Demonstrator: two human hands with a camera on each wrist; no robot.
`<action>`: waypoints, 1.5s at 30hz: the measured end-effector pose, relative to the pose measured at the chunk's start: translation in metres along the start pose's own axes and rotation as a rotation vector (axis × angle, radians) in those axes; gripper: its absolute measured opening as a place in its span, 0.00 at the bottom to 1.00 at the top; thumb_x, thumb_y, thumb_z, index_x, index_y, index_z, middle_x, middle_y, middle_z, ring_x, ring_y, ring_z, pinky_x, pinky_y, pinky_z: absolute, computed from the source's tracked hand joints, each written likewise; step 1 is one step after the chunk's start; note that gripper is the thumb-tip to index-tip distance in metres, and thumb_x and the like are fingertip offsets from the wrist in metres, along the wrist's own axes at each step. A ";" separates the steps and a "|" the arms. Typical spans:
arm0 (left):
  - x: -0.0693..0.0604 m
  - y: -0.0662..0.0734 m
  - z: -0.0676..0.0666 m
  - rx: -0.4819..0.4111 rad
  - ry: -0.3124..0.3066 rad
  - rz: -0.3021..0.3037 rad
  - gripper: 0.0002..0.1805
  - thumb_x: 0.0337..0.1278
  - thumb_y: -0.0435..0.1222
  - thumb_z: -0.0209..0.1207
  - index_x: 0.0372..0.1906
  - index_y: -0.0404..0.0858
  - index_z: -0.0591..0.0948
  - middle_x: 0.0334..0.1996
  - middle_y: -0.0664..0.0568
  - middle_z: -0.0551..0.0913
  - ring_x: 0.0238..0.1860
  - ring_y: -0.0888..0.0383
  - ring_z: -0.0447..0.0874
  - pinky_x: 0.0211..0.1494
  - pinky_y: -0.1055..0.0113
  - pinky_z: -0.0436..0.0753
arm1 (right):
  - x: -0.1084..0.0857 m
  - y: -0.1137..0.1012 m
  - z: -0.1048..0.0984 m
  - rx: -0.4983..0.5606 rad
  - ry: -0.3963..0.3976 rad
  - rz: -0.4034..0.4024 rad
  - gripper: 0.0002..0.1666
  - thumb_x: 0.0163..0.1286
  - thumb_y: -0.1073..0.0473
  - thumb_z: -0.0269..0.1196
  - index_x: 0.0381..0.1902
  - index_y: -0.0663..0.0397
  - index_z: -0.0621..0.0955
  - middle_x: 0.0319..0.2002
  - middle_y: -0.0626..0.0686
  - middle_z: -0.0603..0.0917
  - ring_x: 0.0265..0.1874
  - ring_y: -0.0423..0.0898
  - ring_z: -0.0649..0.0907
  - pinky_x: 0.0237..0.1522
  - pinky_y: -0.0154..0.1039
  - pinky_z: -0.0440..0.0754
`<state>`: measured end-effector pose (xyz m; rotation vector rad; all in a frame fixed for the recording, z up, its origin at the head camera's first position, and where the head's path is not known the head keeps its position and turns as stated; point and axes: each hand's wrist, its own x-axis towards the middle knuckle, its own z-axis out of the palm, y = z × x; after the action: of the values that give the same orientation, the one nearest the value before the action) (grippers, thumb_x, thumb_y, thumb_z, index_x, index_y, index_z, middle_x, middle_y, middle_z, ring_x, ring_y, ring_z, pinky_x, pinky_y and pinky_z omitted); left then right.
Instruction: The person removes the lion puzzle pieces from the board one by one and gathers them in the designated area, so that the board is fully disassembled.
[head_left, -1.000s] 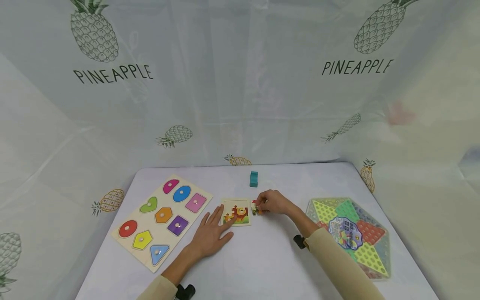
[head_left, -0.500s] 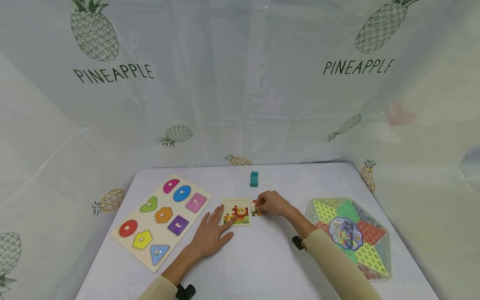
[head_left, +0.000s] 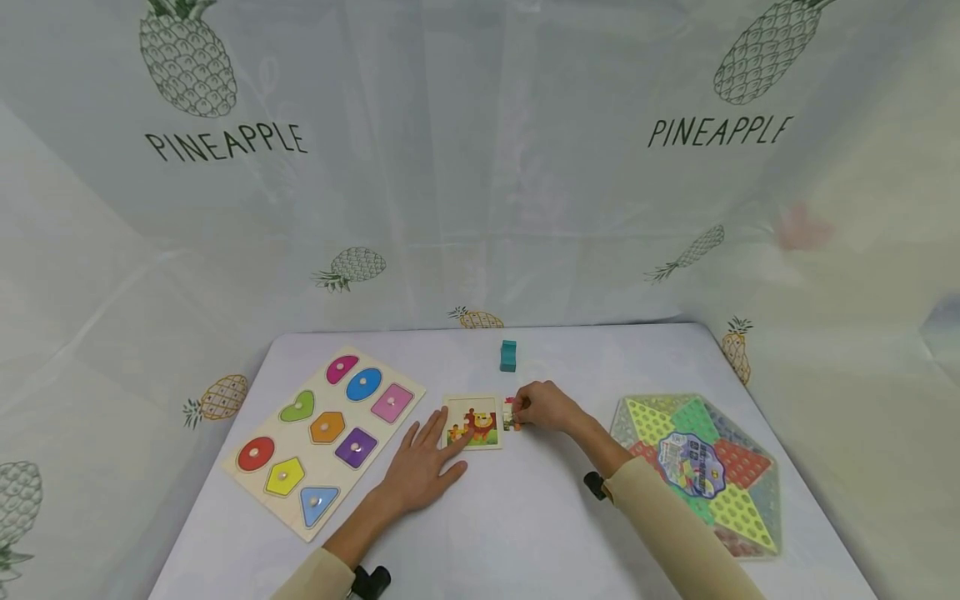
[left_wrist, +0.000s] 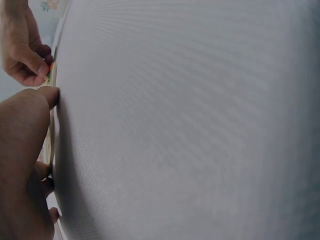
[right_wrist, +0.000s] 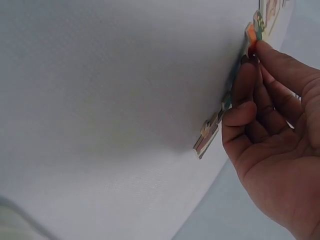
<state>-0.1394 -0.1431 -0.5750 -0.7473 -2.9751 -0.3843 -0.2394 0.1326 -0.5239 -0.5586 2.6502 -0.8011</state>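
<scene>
A small square puzzle board (head_left: pixel 472 403) with a cartoon bear picture lies mid-table; its upper part shows bare wood. My left hand (head_left: pixel 422 472) lies with fingers extended, fingertips on the board's left and lower edges. Just right of the board, my right hand (head_left: pixel 547 406) pinches a puzzle piece (right_wrist: pixel 252 34), orange and green, between thumb and forefinger. More of the pieces (head_left: pixel 507 415) show beside the fingertips in the head view, partly covered by the hand. In the right wrist view, another puzzle piece (right_wrist: pixel 206 136) lies on the table below the curled fingers.
At left is a wooden shape board (head_left: pixel 327 429) with colourful knobbed shapes. A hexagonal board game (head_left: pixel 693 467) lies at right, partly under the right sleeve (head_left: pixel 675 525). Beyond the puzzle stands a small teal block (head_left: pixel 508 356). A pineapple-print curtain (head_left: pixel 480 167) rises behind the table.
My right hand shifts very slightly, and a little more of the pieces beside it shows than a second ago. The left hand stays in place on the puzzle board.
</scene>
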 end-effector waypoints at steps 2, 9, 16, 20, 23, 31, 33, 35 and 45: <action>0.000 0.000 -0.001 -0.001 0.001 0.002 0.31 0.71 0.59 0.49 0.75 0.58 0.67 0.80 0.39 0.52 0.80 0.43 0.48 0.76 0.37 0.55 | 0.000 0.000 0.000 0.002 -0.004 -0.001 0.08 0.64 0.57 0.72 0.28 0.49 0.84 0.25 0.43 0.81 0.25 0.40 0.75 0.27 0.33 0.72; 0.000 0.000 -0.001 -0.003 -0.009 0.003 0.31 0.71 0.59 0.49 0.75 0.58 0.67 0.80 0.39 0.52 0.80 0.43 0.48 0.76 0.37 0.55 | -0.001 -0.002 0.000 0.030 -0.028 0.008 0.07 0.65 0.58 0.71 0.28 0.50 0.84 0.25 0.43 0.81 0.26 0.41 0.76 0.28 0.34 0.74; 0.000 0.000 0.000 -0.004 -0.007 0.004 0.31 0.71 0.59 0.49 0.75 0.58 0.67 0.80 0.39 0.52 0.80 0.42 0.47 0.76 0.37 0.54 | -0.002 -0.003 0.001 0.043 -0.039 0.002 0.06 0.65 0.60 0.71 0.29 0.49 0.84 0.26 0.43 0.81 0.27 0.41 0.77 0.30 0.35 0.75; 0.000 0.001 -0.001 -0.007 -0.007 0.002 0.31 0.71 0.59 0.49 0.75 0.58 0.67 0.80 0.39 0.52 0.80 0.42 0.48 0.76 0.37 0.54 | -0.001 -0.003 0.001 0.036 -0.028 0.015 0.07 0.65 0.60 0.71 0.28 0.48 0.84 0.27 0.44 0.81 0.27 0.42 0.77 0.30 0.35 0.75; 0.000 0.001 -0.002 -0.013 -0.014 -0.003 0.31 0.71 0.59 0.49 0.75 0.58 0.67 0.80 0.39 0.51 0.80 0.43 0.47 0.76 0.37 0.54 | 0.000 -0.002 0.002 0.029 -0.023 0.016 0.07 0.65 0.59 0.71 0.27 0.48 0.83 0.27 0.44 0.80 0.28 0.42 0.76 0.30 0.35 0.75; 0.000 0.000 -0.001 -0.015 -0.014 -0.003 0.31 0.72 0.59 0.49 0.75 0.58 0.67 0.80 0.40 0.51 0.80 0.43 0.47 0.76 0.37 0.53 | 0.000 -0.003 0.003 0.030 -0.020 0.022 0.07 0.65 0.60 0.71 0.27 0.49 0.84 0.26 0.43 0.81 0.27 0.41 0.77 0.30 0.35 0.75; 0.000 0.000 0.000 -0.013 -0.011 -0.001 0.31 0.71 0.59 0.49 0.75 0.58 0.67 0.80 0.40 0.51 0.80 0.43 0.47 0.76 0.37 0.53 | 0.000 -0.004 0.003 0.027 -0.018 0.027 0.07 0.66 0.59 0.71 0.28 0.50 0.84 0.26 0.43 0.81 0.26 0.41 0.77 0.30 0.35 0.75; 0.000 0.000 0.000 -0.011 -0.008 0.000 0.31 0.71 0.59 0.49 0.75 0.58 0.67 0.80 0.40 0.51 0.80 0.43 0.47 0.76 0.37 0.53 | 0.000 -0.004 0.003 0.021 -0.015 0.029 0.07 0.65 0.59 0.71 0.28 0.49 0.84 0.26 0.43 0.81 0.26 0.41 0.77 0.30 0.34 0.75; 0.000 0.000 0.000 0.005 0.003 0.002 0.31 0.71 0.59 0.50 0.75 0.58 0.67 0.80 0.40 0.52 0.80 0.42 0.48 0.76 0.37 0.55 | -0.005 -0.006 0.005 0.041 -0.037 -0.028 0.13 0.58 0.59 0.76 0.35 0.55 0.81 0.27 0.46 0.77 0.29 0.42 0.75 0.31 0.36 0.73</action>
<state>-0.1393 -0.1429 -0.5747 -0.7482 -2.9718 -0.3772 -0.2314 0.1278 -0.5236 -0.5947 2.5912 -0.8434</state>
